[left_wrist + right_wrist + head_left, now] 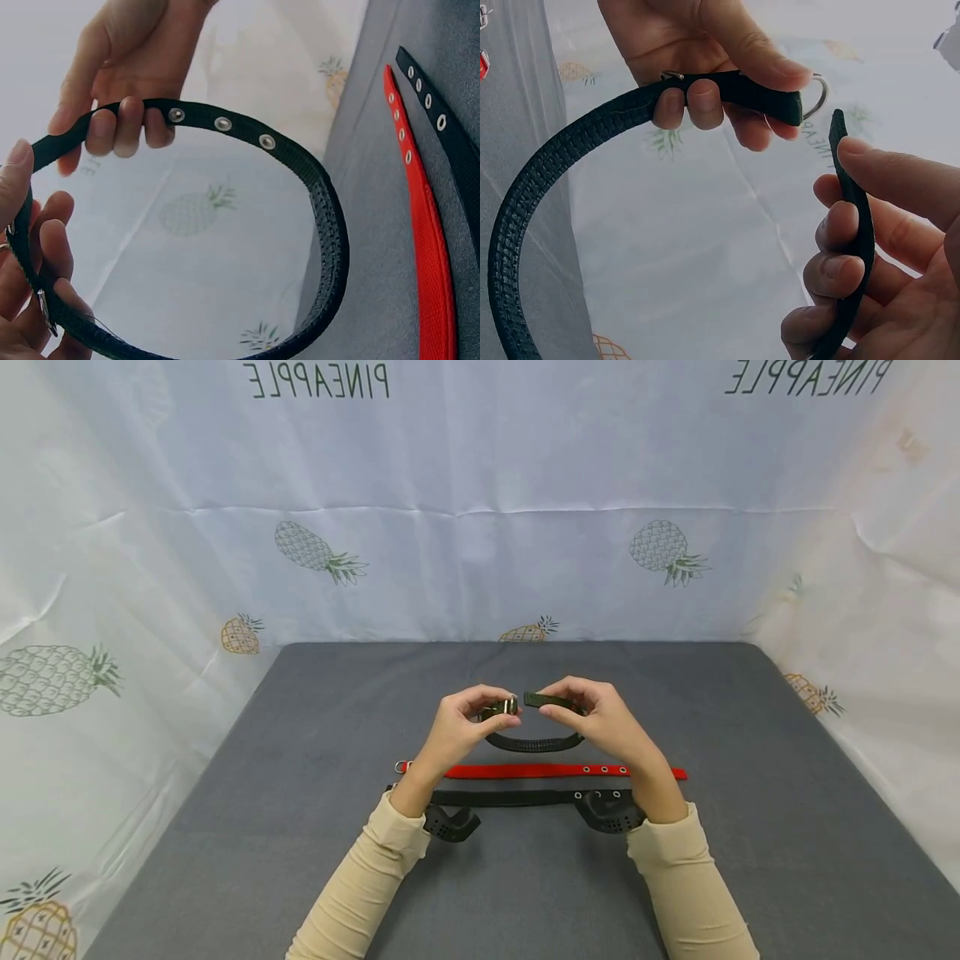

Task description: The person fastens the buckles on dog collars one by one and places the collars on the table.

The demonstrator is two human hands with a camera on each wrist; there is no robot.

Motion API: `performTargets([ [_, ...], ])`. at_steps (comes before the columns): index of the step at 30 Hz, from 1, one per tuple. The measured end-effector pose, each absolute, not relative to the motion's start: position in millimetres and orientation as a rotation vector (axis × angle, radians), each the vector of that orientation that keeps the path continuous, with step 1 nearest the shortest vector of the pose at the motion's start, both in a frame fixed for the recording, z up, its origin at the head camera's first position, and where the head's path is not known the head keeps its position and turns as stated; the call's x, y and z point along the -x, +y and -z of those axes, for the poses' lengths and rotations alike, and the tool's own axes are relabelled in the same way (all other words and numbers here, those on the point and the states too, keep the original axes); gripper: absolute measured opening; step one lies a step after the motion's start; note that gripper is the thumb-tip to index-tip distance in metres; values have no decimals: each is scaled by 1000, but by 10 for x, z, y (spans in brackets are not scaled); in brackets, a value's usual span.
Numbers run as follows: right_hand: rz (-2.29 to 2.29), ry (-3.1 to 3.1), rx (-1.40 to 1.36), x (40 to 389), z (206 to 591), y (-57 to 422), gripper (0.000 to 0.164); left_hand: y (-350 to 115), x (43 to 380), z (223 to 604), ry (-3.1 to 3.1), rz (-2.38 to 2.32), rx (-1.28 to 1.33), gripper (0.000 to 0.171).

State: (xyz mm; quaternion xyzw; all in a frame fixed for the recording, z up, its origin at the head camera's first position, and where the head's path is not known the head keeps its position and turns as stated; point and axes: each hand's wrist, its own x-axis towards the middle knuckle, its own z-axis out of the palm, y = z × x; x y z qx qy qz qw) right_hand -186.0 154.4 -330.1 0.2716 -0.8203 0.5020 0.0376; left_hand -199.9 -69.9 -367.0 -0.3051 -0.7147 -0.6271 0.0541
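At the centre of the frame, a dark green collar (pixel 534 745) is held above the surface (pixel 300 760) in an open loop, its padded middle hanging below the two hands. The left hand (pixel 465 722) pinches the end with the metal fittings (pixel 511 705) between thumb and curled fingers. The right hand (pixel 600 710) pinches the opposite end in the same way, its thumb flat along the strap. The two ends lie just beside one another without touching. In the right wrist view, upper right of centre, a metal ring (pixel 826 91) projects from the fitted end. In the left wrist view, upper centre, three eyelets (pixel 223 124) show along the other end.

Below the loop, a red strap (pixel 525 771) lies straight across the surface, its eyelets toward the right. Just below and parallel to it lies a black strap (pixel 510 798), also with eyelets toward the right; both pass partly behind the wrists. Black mounts (pixel 450 825) sit beneath the wrists, above cream sleeves (pixel 360 877). Along the top and both sides of the frame, a white curtain (pixel 480 577) bears pineapple prints and reversed lettering.
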Motion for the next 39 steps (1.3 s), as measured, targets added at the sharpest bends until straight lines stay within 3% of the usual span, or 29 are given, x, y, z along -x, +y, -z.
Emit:
performTargets([
  [32, -1544, -2536, -897, 1855, 3326, 1459, 18, -670, 1952, 3639, -2269, 1757, 899, 21],
  [39, -1561, -2517, -915, 1850, 3339, 1417, 27, -661, 1951, 3647, -2288, 1744, 892, 23],
])
